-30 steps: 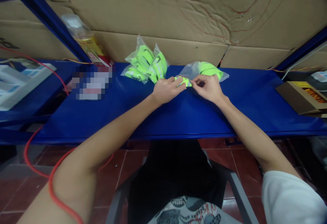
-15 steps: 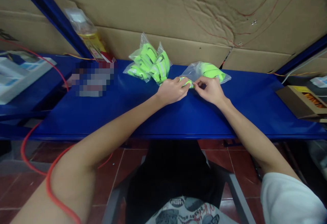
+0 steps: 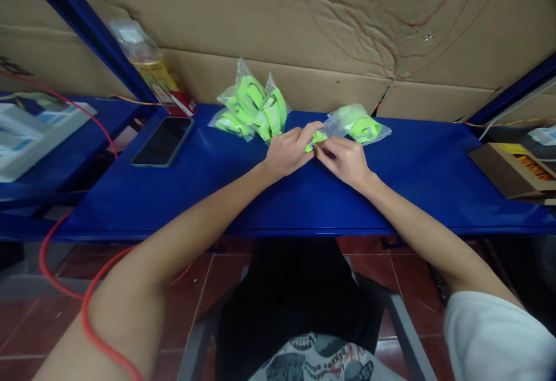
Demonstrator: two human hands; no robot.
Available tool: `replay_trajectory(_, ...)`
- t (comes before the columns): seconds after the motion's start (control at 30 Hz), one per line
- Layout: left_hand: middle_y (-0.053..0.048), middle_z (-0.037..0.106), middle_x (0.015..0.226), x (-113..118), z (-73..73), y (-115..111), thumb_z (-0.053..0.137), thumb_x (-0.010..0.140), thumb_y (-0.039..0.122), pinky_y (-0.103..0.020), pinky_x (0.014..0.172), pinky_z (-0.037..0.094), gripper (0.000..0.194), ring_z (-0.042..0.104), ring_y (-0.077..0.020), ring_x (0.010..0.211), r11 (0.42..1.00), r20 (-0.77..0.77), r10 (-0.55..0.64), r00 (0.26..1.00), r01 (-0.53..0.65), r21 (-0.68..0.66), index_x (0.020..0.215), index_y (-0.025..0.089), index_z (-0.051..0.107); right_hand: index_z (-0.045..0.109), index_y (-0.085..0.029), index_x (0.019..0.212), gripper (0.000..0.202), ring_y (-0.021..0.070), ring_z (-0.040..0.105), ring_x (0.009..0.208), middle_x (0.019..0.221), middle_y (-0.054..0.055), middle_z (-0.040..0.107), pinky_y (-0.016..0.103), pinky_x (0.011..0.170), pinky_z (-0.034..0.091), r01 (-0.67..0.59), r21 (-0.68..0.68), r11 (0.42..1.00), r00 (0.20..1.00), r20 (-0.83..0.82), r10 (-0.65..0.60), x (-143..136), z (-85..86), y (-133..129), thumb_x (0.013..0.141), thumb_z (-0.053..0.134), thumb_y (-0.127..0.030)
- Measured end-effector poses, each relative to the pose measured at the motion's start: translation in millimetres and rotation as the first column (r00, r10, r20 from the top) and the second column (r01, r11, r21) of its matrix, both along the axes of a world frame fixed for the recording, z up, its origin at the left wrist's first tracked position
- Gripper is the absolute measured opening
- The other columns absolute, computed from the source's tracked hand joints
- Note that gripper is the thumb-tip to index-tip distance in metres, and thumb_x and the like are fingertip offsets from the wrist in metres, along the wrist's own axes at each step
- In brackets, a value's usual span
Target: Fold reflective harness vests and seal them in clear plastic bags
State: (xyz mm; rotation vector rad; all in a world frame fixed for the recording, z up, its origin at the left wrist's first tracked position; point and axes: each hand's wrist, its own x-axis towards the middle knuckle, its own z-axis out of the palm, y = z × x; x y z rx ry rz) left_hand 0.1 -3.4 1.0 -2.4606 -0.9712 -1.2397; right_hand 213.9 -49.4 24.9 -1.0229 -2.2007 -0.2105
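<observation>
Backdrop: I'm looking at brown cardboard sheeting (image 3: 243,22) behind a blue tabletop (image 3: 269,201).
Neon-yellow strap bundle (image 3: 319,137): right here between both hands, over the tabletop's middle, one piece in view.
Long axis: the visible patch slants up to my right; fingers hide the ends, so I can't tell which way it points.
Left hand (image 3: 287,150): my fingers are curled over the bundle, gripping it.
Right hand (image 3: 346,160): I've got its near edge pinched between thumb and fingers.
Left bags (image 3: 247,103): at least two clear zip bags, bunched together, neon straps with silvery stripes inside; overlap blurs my count.
Right bag (image 3: 358,121): one, clear, lying just behind my right hand, neon straps inside.
Carton (image 3: 506,169): one, open, far right, orange packets (image 3: 532,167) inside, number unclear.
Left side: one smartphone (image 3: 163,142), one bottle (image 3: 156,77) behind it.
</observation>
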Motion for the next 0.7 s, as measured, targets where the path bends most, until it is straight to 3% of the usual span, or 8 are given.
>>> replay_trajectory(0.13, -0.005, 0.084, 0.100, 0, -3.8, 7, 0.067, 0.108, 0.041, -0.031, 0.075, 0.055, 0.040, 0.078, -0.0207, 0.089, 0.997, 0.031, -0.079, 0.996, 0.079, 0.027, 0.143, 0.025, 0.074, 0.080, -0.022, 0.099, 0.033, 0.0248, 0.074, 0.087, 0.099, 0.011, 0.080, 0.039, 0.076, 0.058, -0.009, -0.009, 1.000, 0.996, -0.088, 0.008, -2, 2.9, -2, 0.113, 0.053, -0.036)
replay_trajectory(0.23, -0.003, 0.082, 0.093, 2, -5.2, 8, 0.073, 0.105, 0.039, -0.032, 0.080, 0.057, 0.024, 0.077, -0.0198, 0.088, 0.994, 0.131, -0.111, 0.985, 0.112, 0.004, 0.123, 0.024, 0.080, 0.076, -0.023, 0.088, 0.035, 0.0226, 0.071, 0.076, 0.084, 0.008, 0.076, 0.038, 0.071, 0.056, -0.008, -0.020, 1.000, 0.983, -0.184, 0.004, -3, 3.4, -1, 0.112, 0.056, -0.041)
replay_trajectory(0.4, 0.001, 0.077, 0.083, 5, -5.3, 10, 0.089, 0.091, 0.040, -0.030, 0.073, 0.053, 0.027, 0.072, -0.0168, 0.078, 0.988, 0.277, -0.093, 0.956, 0.122, -0.091, 0.105, 0.021, 0.074, 0.069, -0.024, 0.080, 0.036, 0.0178, 0.065, 0.062, 0.072, 0.003, 0.073, 0.034, 0.064, 0.055, 0.040, -0.027, 0.999, 0.946, -0.322, -0.046, -5, -0.6, 1, 0.108, 0.062, -0.045)
replay_trajectory(0.53, -0.001, 0.078, 0.082, 3, -7.1, 16, 0.078, 0.096, 0.026, -0.034, 0.075, 0.052, 0.016, 0.066, -0.0188, 0.079, 0.989, 0.171, -0.148, 0.974, 0.150, 0.001, 0.081, 0.022, 0.073, 0.073, -0.023, 0.085, 0.038, 0.0173, 0.066, 0.064, 0.074, 0.003, 0.072, 0.033, 0.063, 0.054, -0.048, 0.030, 0.998, 0.963, -0.262, 0.054, -6, -2.7, 1, 0.113, 0.059, -0.044)
replay_trajectory(0.63, -0.002, 0.077, 0.085, 1, -6.1, 16, 0.077, 0.090, 0.016, -0.035, 0.079, 0.053, 0.011, 0.067, -0.0202, 0.082, 0.988, 0.151, -0.142, 0.978, 0.149, -0.037, 0.082, 0.022, 0.074, 0.077, -0.022, 0.088, 0.037, 0.0183, 0.067, 0.069, 0.076, 0.004, 0.072, 0.033, 0.064, 0.054, -0.119, 0.036, 0.992, 0.974, -0.189, 0.124, -7, -2.8, 0, 0.115, 0.058, -0.040)
replay_trajectory(0.7, -0.001, 0.077, 0.088, 0, -4.5, 14, 0.082, 0.085, 0.016, -0.034, 0.079, 0.054, 0.012, 0.069, -0.0203, 0.084, 0.983, 0.209, -0.118, 0.971, 0.143, -0.111, 0.093, 0.022, 0.075, 0.080, -0.022, 0.093, 0.032, 0.0197, 0.072, 0.074, 0.083, 0.005, 0.076, 0.034, 0.069, 0.058, -0.145, 0.034, 0.989, 0.972, -0.183, 0.149, -8, -2.4, 0, 0.114, 0.060, -0.036)
